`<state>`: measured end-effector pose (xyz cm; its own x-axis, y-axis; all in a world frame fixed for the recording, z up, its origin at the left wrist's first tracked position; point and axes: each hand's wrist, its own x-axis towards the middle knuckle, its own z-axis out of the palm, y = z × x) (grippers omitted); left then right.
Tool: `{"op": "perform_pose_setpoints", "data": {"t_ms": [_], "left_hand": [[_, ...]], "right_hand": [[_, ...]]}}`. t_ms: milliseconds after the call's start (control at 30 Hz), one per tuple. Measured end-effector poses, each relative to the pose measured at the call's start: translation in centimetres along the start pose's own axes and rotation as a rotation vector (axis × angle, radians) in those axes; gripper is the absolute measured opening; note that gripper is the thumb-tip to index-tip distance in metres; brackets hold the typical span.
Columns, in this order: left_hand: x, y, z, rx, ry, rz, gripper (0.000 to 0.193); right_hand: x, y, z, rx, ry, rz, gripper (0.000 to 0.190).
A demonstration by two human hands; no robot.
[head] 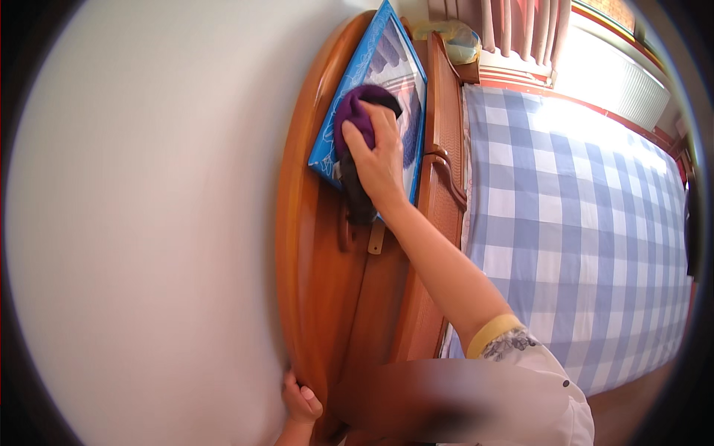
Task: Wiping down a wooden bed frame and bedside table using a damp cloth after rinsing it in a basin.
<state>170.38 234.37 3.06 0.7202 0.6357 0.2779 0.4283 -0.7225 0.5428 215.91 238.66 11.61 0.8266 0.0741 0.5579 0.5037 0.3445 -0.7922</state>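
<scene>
My right hand (379, 150) grips a bunched purple and black cloth (352, 114). It presses the cloth to the glossy face of a blue picture frame or mirror (348, 100) with white line patterns on its border. Pink and blue shapes show in that shiny surface, partly hidden by my hand. A dark end of the cloth hangs past the frame's near corner. The frame lies slanted against a brown wooden headboard (329, 251). At the bottom, my left hand (303, 398) curls around the headboard's curved outer edge, next to the wall.
A bed with a blue and white checked sheet (558, 223) spreads to the right. The plain wall (139, 223) fills the left. Beyond the frame are a plastic bag (463, 44), pink curtains (519, 25) and a white radiator (644, 92). A metal hinge plate (376, 238) sits on the wood.
</scene>
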Motion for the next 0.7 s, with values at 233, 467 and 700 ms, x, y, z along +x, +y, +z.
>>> {"op": "perform_pose_setpoints", "data": {"t_ms": [233,467,700], "left_hand": [[-0.8,-0.5,0.8,-0.046,-0.058,-0.038,0.063],[-0.4,-1.0,0.4,0.056,0.081,0.061,0.060],[-2.0,-1.7,0.7,0.109,0.002,-0.057,0.070]], "right_hand": [[3.8,17.6,-5.3,-0.454,0.123,0.635,0.054],[-2.1,12.2,-3.5,-0.135,0.078,0.578,0.052],[15.9,13.6,0.7,-0.039,0.164,0.024,0.041]]}}
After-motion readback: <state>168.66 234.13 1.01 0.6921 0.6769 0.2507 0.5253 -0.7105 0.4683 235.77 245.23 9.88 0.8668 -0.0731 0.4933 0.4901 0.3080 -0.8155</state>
